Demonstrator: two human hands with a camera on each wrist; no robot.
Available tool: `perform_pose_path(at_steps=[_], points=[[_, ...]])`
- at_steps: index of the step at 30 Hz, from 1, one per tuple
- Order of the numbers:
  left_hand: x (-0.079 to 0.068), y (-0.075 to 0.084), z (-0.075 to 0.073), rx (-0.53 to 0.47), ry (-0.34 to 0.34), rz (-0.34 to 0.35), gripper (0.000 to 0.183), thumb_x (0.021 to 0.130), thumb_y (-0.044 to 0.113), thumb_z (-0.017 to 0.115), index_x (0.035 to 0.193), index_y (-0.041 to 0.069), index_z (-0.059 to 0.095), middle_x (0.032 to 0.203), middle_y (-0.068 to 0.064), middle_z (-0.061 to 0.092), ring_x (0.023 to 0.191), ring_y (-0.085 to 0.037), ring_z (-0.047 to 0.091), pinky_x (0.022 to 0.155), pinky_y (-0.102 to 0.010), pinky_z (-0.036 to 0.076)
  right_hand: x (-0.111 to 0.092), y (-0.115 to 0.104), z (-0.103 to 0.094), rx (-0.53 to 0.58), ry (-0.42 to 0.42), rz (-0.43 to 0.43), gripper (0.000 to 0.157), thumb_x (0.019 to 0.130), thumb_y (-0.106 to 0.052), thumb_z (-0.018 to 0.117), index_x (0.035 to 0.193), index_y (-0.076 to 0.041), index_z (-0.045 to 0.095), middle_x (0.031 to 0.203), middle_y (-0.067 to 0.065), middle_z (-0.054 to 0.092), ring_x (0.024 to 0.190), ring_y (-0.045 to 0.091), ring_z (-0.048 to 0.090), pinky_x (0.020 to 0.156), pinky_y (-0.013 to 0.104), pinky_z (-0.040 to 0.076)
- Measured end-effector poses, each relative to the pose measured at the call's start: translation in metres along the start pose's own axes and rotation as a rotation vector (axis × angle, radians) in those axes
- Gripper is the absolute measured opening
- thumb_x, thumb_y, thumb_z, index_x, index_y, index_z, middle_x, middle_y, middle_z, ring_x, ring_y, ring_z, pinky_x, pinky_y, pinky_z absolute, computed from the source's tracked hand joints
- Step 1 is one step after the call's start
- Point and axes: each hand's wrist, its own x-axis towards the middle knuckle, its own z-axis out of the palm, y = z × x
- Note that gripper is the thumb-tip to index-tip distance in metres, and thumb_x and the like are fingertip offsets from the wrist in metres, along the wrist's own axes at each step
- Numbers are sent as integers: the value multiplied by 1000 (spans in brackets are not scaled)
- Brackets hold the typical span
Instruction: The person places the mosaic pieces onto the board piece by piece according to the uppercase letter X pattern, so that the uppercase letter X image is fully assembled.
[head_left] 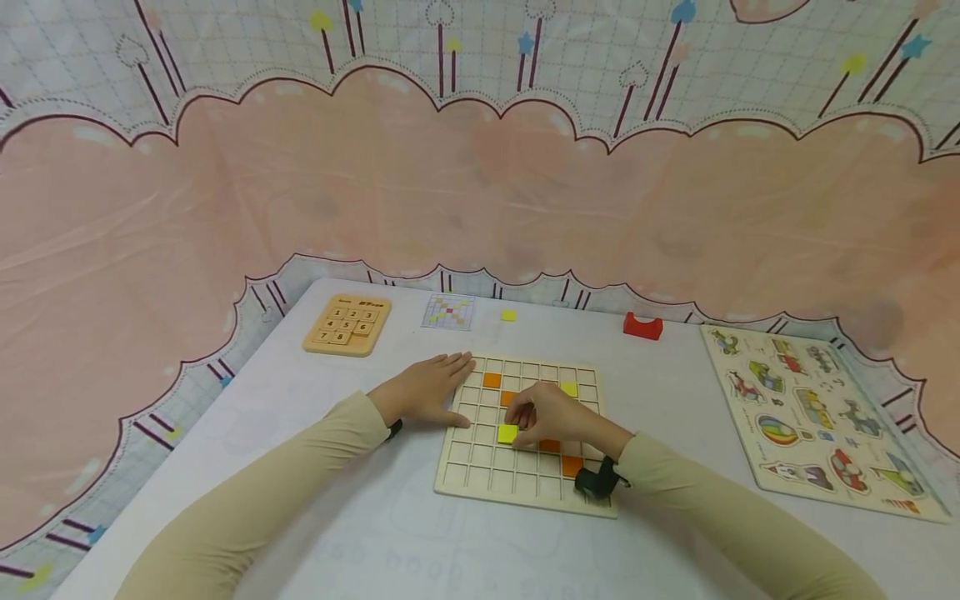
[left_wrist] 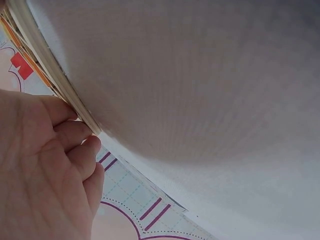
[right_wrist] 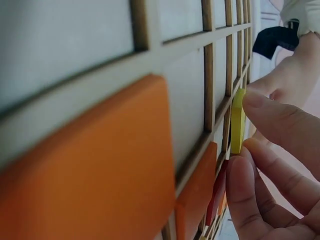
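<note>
A wooden grid board [head_left: 480, 477] lies on the white table, with several orange tiles in its squares, one of them an orange tile [head_left: 491, 380] at upper left. My right hand [head_left: 557, 414] pinches a yellow tile [head_left: 507, 434] at a square left of the board's middle. In the right wrist view, thumb and fingers hold the yellow tile [right_wrist: 237, 122] by its edges, near a red tile [right_wrist: 216, 195]. Another yellow tile [head_left: 569, 389] sits at the board's upper right. With fingers extended, my left hand [head_left: 423, 390] rests on the board's left edge.
Behind the board lie a pattern card [head_left: 448, 312] and a loose yellow tile [head_left: 508, 316]. A wooden number puzzle [head_left: 347, 325] is at back left. To the right are a red notched block [head_left: 642, 326] and a picture puzzle board [head_left: 817, 417]. A patterned curtain [head_left: 450, 192] hangs behind.
</note>
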Motion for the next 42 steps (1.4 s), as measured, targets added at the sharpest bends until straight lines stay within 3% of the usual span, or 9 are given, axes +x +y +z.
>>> perform_pose_path(at_steps=[18, 30, 42], points=[[3, -2, 4, 46, -12, -39, 99, 83, 69, 48, 150, 3, 17, 158, -13, 15, 146, -26, 17, 121, -39, 16, 1, -1, -8, 13, -29, 27, 24, 73, -10, 80, 94, -5, 71, 83, 2, 68, 72, 8, 57, 67, 14, 52], [2, 1, 1, 49, -30, -44, 99, 83, 70, 47, 150, 4, 16, 158, -12, 14, 147, -25, 16, 121, -38, 15, 14, 18, -44, 75, 11, 34, 28, 78, -12, 76, 103, -1, 70, 94, 8, 71, 79, 12, 60, 78, 23, 56], [1, 1, 2, 47, -11, -37, 98, 83, 69, 48, 150, 4, 17, 158, -12, 16, 147, -25, 16, 121, -39, 17, 48, 45, -81, 83, 98, 127, 31, 81, -11, 73, 109, 2, 68, 105, 17, 68, 86, 17, 61, 86, 29, 54]])
